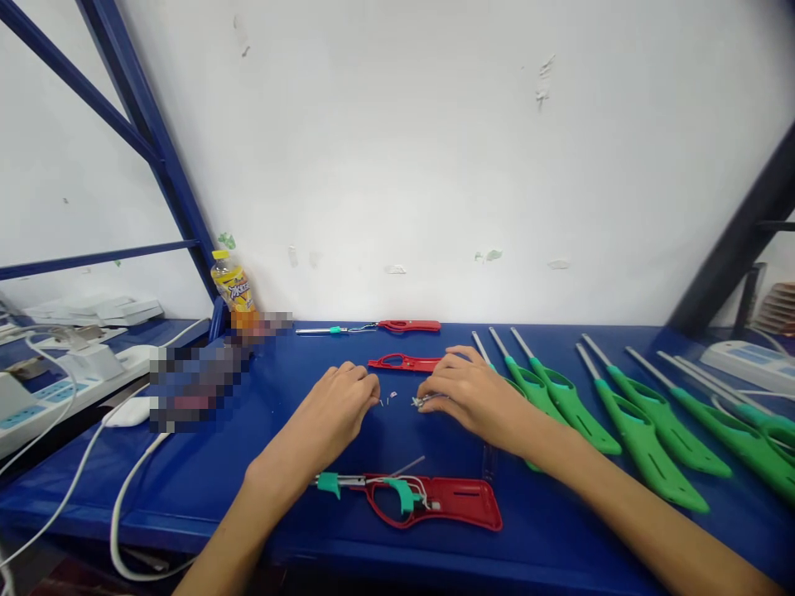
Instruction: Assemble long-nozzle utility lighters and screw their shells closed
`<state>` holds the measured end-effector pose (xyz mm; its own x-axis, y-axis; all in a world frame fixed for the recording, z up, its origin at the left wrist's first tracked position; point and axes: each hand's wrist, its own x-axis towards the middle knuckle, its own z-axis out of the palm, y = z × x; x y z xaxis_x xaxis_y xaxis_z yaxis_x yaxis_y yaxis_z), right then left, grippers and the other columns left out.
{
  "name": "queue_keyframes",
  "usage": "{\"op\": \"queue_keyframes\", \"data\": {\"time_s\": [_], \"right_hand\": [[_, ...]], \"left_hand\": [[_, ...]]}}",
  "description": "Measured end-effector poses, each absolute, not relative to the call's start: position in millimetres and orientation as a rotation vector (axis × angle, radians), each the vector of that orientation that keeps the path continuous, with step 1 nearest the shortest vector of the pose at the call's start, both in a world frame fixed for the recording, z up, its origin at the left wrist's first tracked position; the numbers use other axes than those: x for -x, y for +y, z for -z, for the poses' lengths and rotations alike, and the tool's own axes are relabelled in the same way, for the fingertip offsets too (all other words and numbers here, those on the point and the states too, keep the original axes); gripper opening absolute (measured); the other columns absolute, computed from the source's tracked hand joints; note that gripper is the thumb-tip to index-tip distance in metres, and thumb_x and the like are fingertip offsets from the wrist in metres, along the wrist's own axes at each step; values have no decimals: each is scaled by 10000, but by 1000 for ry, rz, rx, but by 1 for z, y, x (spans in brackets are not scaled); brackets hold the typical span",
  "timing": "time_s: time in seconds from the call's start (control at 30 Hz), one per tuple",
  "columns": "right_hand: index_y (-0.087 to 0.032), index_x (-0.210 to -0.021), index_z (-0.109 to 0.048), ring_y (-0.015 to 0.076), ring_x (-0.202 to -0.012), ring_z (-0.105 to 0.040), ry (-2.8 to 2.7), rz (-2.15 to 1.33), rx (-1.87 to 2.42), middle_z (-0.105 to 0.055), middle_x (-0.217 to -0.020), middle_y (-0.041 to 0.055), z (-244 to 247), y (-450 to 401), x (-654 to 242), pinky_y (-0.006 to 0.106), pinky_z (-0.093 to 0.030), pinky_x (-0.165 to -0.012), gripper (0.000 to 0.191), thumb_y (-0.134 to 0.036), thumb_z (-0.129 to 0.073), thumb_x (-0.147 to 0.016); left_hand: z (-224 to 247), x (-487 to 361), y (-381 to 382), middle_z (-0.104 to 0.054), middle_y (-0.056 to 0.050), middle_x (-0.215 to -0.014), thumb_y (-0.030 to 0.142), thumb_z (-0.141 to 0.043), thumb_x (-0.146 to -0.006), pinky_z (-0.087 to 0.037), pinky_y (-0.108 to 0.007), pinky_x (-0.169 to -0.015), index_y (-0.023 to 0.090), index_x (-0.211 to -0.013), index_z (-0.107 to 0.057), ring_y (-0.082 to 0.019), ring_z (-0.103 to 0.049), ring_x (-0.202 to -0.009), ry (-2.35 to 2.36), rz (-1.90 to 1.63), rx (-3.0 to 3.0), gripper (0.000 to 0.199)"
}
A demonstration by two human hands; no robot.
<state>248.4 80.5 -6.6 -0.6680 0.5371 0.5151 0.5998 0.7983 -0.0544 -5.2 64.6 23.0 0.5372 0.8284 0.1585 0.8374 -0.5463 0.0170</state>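
Over the middle of the blue table, my left hand [344, 399] has its fingers pinched together at a tiny part whose shape is too small to tell. Small white bits [393, 395] lie between the hands. My right hand [465, 389] is closed on small whitish metal parts [417, 402] at its fingertips. Behind it lies a red half shell [397, 362], partly covered by the fingers. Nearer the front edge is an opened red lighter [463, 503] with a teal trigger, white wires and a metal tube partly behind my left wrist. Farther back rests another red lighter piece [410, 326] with a metal rod.
Several green long-necked lighters [639, 439] lie on the right of the blue table [279, 463]. At the left are a yellow-capped bottle [234, 285], a blurred object, power strips [46, 401] and white cables [118, 513]. A white wall stands behind.
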Motion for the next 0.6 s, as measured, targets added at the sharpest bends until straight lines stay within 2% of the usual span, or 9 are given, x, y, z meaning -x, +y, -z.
{"op": "queue_keyframes", "data": {"time_s": [0.1, 0.2, 0.33, 0.43, 0.6], "right_hand": [[-218, -1099, -719, 224, -993, -670, -2452, 193, 845, -769, -1019, 31, 4, 79, -248, 469, -388, -1055, 116, -295, -665, -1030], [-200, -1197, -701, 248, -1012, -640, -2448, 225, 844, -747, -1070, 67, 3, 78, -247, 447, -423, -972, 205, -301, -674, -1021], [-204, -1101, -708, 239, -968, -624, -2449, 234, 838, -700, -1022, 56, 4, 75, -246, 440, -426, -954, 110, -268, -672, -1019], [-198, -1093, -676, 236, -990, -621, -2412, 216, 857, -675, -1056, 62, 2, 71, -244, 425, -437, -949, 100, -273, -639, -1039], [-219, -1096, -631, 206, -946, -640, -2358, 138, 866, -676, -1121, 48, -1, 65, -241, 367, -462, -854, 65, -249, -635, -1037]], "left_hand": [[-21, 6, 64, -728, -78, -981, 122, -539, -1049, -464, -389, -804, 167, -1003, -700, -263, -660, -903, -1477, 368, 2738, 173], [-17, 3, 63, -737, -65, -1000, 124, -557, -1040, -472, -369, -814, 180, -1030, -709, -254, -672, -933, -1446, 515, 2806, 163], [-14, -6, 61, -738, -52, -1048, 159, -550, -1046, -467, -370, -884, 206, -1066, -731, -246, -663, -1010, -1380, 777, 2867, 188], [-15, -14, 57, -736, -19, -967, 198, -566, -1032, -471, -324, -833, 225, -995, -745, -199, -659, -905, -1390, 1033, 2863, 185], [-22, -18, 52, -730, -8, -822, 278, -593, -991, -453, -295, -711, 218, -981, -776, -165, -593, -709, -1562, 1410, 2745, 193]]}}
